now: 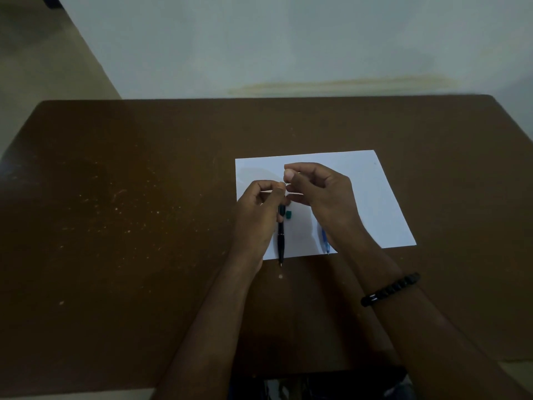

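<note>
1. Two hands meet above the white paper (375,203). The left hand (259,209) and the right hand (323,194) each pinch a small part (285,184) between thumb and fingertips; it is too tiny to identify.
2. A black pen (281,241) points toward the person, its top hidden behind the left hand's curled fingers and its tip past the paper's near edge.
3. A teal piece (289,215) lies just beside the pen.
4. A blue pen (325,241) lies under the right wrist.
5. The paper lies on the brown bench (129,212).
</note>
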